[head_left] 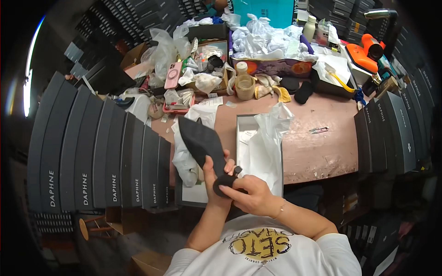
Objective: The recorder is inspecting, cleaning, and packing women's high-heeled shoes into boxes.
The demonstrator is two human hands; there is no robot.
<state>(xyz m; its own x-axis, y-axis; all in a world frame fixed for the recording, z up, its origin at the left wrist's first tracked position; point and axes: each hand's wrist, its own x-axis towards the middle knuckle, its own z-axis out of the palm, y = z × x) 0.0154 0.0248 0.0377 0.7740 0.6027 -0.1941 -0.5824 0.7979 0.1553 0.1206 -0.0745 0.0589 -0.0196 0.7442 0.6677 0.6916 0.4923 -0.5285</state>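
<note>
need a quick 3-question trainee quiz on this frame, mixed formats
1. True or false: both hands are on the black pointed shoe.
2. What lies in the open shoe box on the table? A) white tissue paper B) a second shoe C) a tape roll
3. On which side of the person does the row of dark shoe boxes stand?

Key: 1 true, left hand and right hand grip its heel end. 2 A. 3 The person's left.

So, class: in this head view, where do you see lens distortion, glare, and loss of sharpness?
Head view: the row of dark boxes at left bows with the fisheye; a bright strip of glare burns out at the left rim; corners fall black; the black shoe in both hands is sharp, with detail lost in its dark surface.
</note>
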